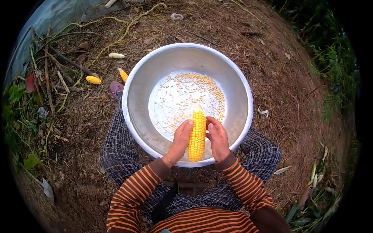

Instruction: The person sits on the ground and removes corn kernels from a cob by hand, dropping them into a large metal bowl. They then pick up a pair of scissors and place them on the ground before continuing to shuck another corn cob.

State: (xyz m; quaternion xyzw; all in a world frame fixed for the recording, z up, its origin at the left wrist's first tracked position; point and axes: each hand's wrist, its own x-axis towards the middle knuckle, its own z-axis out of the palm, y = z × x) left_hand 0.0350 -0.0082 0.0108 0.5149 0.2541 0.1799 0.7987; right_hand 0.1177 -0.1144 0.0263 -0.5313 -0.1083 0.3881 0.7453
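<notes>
A yellow ear of corn (pixel 197 135) points away from me above the near side of a wide metal basin (pixel 140 67). Its rows look full, with a pale tip at the far end. My left hand (pixel 181 139) grips the ear from the left, thumb along its side and fingers hidden beneath. On the other side, my right hand (pixel 217 138) has its fingertips at the ear's right edge; whether they press on it is hard to see. Loose corn kernels (pixel 204 83) are scattered over the basin floor, thickest along the far and right sides.
Two yellow ears of corn, one (pixel 93 79) by some sticks (pixel 72 62) and one (pixel 123 75) beside my shoe (pixel 116 88), lie left of the basin. A pale bare cob (pixel 116 55) rests farther off. Green plants (pixel 332 70) edge the right side; husks (pixel 314 174) lie lower right.
</notes>
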